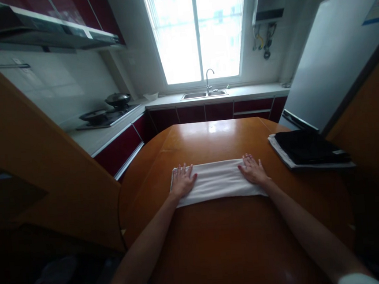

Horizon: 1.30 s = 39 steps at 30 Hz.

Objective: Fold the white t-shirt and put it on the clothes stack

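**A:** Head view, the only one there is: the person has a white folded cloth (217, 180) lying flat across the round wooden counter (231, 244), long side running left to right. The left hand (182, 181) is pressed palm-down on its left end, the right hand (253, 170) on its right end. Neither grip is closed on anything; the fingers are spread and flat, just resting on the fabric.

**B:** Yep, both palms open. To the right there's a stack of folded dark clothes (309, 147), near the cloth but not touching it. Further back are the sink (204, 94) under the window (197, 31) and a wok (118, 98) on the stove.

**A:** What could go wrong, in my opinion: that counter looks glossy, so if one palm pushes harder than the other, the cloth could slide or bunch up in the middle, and the fold would go crooked.

**B:** Also, the near edge under the right wrist looks a bit uneven, so layers might creep apart if it's lifted by the ends only. And a wide sweep to the right could knock the dark stack off the rim.
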Motion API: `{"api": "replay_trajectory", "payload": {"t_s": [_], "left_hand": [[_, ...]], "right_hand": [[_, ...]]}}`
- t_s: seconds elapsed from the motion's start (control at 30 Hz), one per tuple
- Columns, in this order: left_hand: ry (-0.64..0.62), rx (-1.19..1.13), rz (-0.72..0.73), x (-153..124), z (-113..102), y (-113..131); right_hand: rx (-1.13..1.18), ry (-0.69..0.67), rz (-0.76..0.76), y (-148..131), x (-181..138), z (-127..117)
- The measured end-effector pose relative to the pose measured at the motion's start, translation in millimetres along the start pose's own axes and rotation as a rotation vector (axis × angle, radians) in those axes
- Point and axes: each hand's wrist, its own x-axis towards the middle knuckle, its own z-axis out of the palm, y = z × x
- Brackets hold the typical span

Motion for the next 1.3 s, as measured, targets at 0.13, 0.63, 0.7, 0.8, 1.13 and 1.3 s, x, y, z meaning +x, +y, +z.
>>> {"api": "replay_trajectory", "payload": {"t_s": [0.13,0.63,0.7,0.8,1.13,1.3], "left_hand": [[0.065,0.018,0.044,2,-11,19],[0.116,-0.074,0.234,6,8,92],[0.070,-0.064,0.264,3,7,94],[0.034,-0.054,0.269,-2,7,95],[0.074,-0.048,0.244,-20,-2,94],[0.054,-0.046,0.322,-36,5,104]], "right_hand": [[-0.013,0.147,-0.009,-11,-3,-5],[0.074,0.052,-0.276,-75,-25,4],[0.070,-0.002,-0.295,-77,-27,6],[0.076,0.007,-0.285,-78,-30,6],[0.060,0.075,-0.244,-76,-57,2],[0.059,0.051,-0.273,-77,-68,4]]}}
